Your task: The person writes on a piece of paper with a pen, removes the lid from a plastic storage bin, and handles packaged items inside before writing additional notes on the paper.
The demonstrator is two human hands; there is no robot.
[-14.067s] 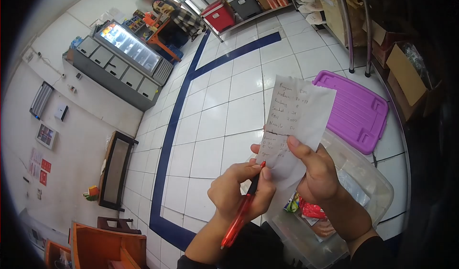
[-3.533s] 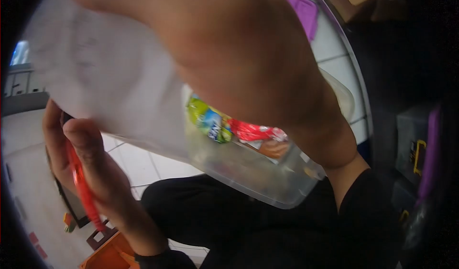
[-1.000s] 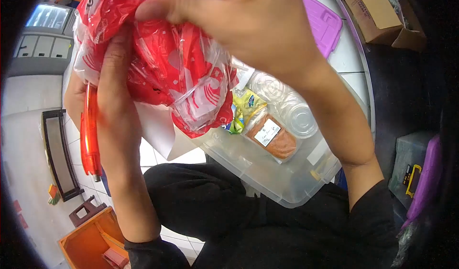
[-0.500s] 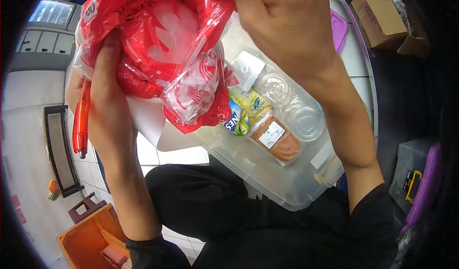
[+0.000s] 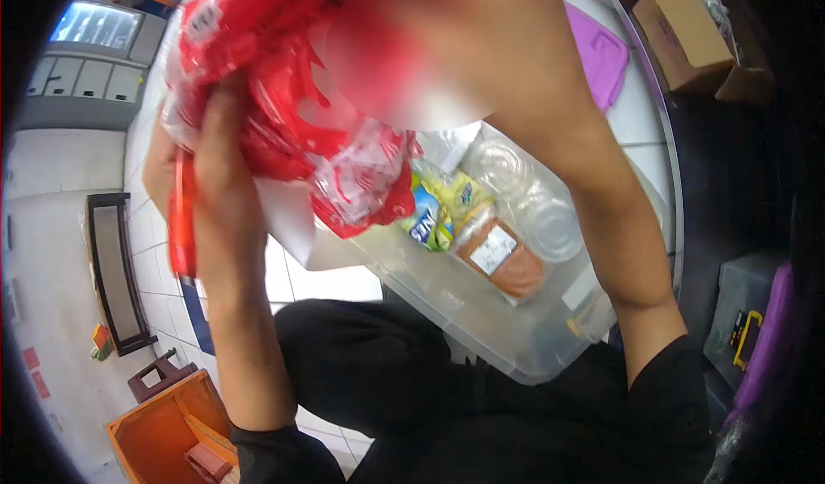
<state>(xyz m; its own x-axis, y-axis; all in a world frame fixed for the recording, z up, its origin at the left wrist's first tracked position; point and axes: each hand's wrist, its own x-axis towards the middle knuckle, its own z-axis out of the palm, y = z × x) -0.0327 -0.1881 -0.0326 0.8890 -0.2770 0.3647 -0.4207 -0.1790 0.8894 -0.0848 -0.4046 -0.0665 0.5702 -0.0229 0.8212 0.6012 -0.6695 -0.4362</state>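
My left hand (image 5: 222, 144) is closed on a crumpled red and white plastic bag (image 5: 279, 123), its thumb lying across the front. An orange-red pen (image 5: 182, 217) is tucked into the same hand, and a white paper sheet (image 5: 288, 217) shows beneath the bag. Over the bag's upper right side is my right hand (image 5: 494, 28); blur hides its fingers. Below both hands sits a clear plastic box (image 5: 524, 370). Inside it lie a blue and yellow-green packet (image 5: 425, 217), a brown pack with a white label (image 5: 516, 269) and round clear plastic containers (image 5: 554, 226).
A purple lid (image 5: 599, 54) lies on the white tiles at upper right. Farther right are an open cardboard box (image 5: 683, 33) and a clear bin with a purple lid (image 5: 743, 299). An orange wooden box (image 5: 142, 428) stands at lower left.
My right hand has moved left and down across the bag, from its top edge. My left hand, with the bag and pen, has shifted slightly right.
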